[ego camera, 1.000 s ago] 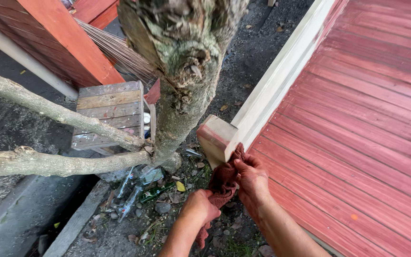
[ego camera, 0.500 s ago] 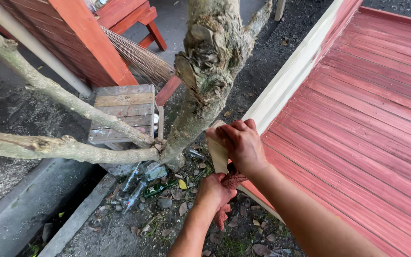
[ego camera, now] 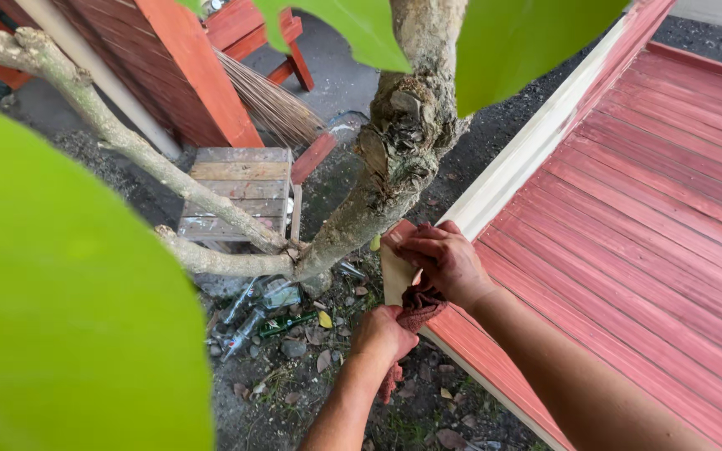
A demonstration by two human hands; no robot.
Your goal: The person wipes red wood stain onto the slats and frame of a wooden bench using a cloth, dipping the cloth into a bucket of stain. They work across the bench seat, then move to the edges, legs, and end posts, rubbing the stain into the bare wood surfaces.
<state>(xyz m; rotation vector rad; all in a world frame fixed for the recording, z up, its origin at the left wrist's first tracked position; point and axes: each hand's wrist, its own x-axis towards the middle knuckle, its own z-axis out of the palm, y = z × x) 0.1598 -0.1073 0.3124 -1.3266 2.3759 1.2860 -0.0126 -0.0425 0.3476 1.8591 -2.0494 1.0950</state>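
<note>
Both hands (ego camera: 440, 263) grip rag (ego camera: 415, 307) at panel corner (ego camera: 396, 271)

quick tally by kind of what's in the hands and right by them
hands: 2, left and right
red rag: 1
red slatted panel: 1
tree trunk: 1
wooden stool: 1
broom: 1
total: 7

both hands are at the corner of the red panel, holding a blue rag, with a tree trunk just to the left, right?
Not quite: the rag is reddish, not blue. The head view shows the left hand and right hand holding it at the corner of the red panel, with the tree trunk just to the left.
</note>
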